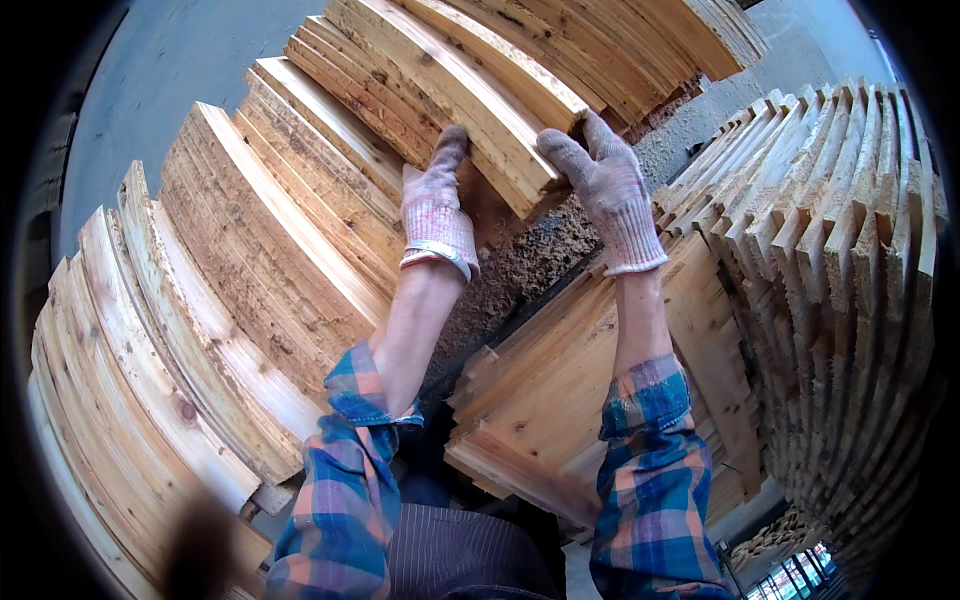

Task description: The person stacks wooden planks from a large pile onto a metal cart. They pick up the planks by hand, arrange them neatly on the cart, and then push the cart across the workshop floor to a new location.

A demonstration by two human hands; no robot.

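Left hand (pixel 437 205): gloved, fingers flat under the plank bundle (pixel 470 90) at 12 o'clock.
Right hand (pixel 605 190): gloved, curled on the bundle's end.
Progress: bundle lifted, not yet set on the stacks (pixel 840 250) at 3 o'clock.

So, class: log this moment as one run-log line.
left hand: gloved, on plank bundle | right hand: gloved, gripping bundle end | stacked boards alongside

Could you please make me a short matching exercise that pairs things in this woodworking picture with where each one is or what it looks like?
Things:
1. left hand
2. right hand
3. stack of boards on edge
4. shirt sleeves

Descriptions:
A. blue and orange plaid
B. far right of the picture
C. gloved, under the raised bundle of boards
D. gloved, gripping the end of the raised bundle of boards

Pairs: 1-C, 2-D, 3-B, 4-A
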